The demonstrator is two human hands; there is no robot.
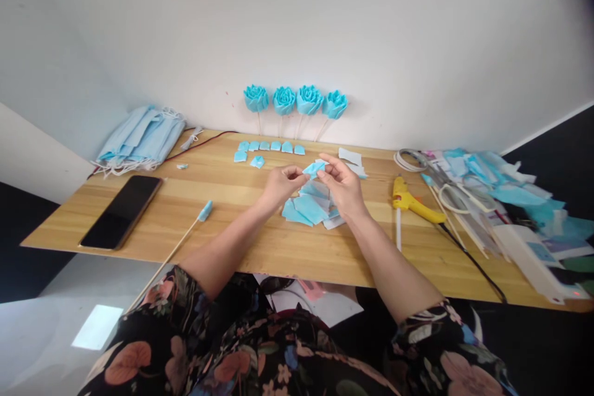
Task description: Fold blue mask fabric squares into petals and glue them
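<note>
Floral-print dark sleeves (195, 346) at six o'clock, cut off by the lower edge; above them the left hand (281, 185) and right hand (343, 189), fingers narrowed, pinch one small light-blue fabric piece (314, 168) between them over the pale wooden tabletop (241, 223). Directly beneath lies a loose pile of light-blue cut fabric squares (310, 205). At three o'clock a yellow glue gun (413, 203) sits beside a jumbled heap of blue and white scraps (501, 192), its contents hard to tell apart.

— What do we hold?
— We pinch a small light-blue fabric piece (314, 168) between both hands, raised just above a loose pile of blue cut pieces (310, 205) near the table's middle, toward its far edge.
</note>
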